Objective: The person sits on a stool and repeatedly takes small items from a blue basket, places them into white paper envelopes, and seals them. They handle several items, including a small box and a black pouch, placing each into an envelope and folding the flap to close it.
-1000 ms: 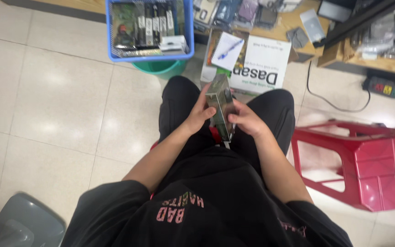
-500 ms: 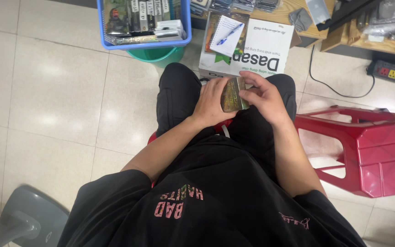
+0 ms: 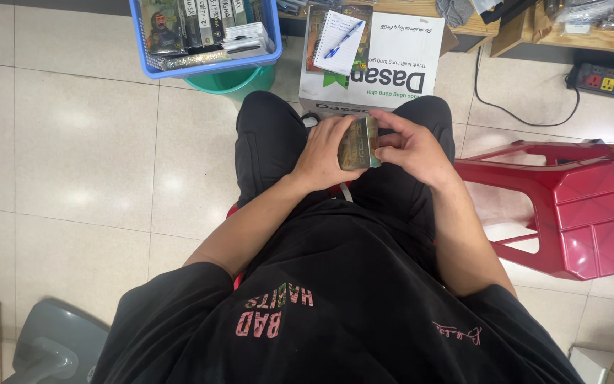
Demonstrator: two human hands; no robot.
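Small greenish-gold flat rectangular case (image 3: 359,143) gripped above lap: left hand (image 3: 325,153) fingers wrapped around it, right hand (image 3: 408,148) fingertips pinching its edge.

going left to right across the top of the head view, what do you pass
blue basket of cases → green bucket → notepad with a blue pen on the white box → black cable → power strip
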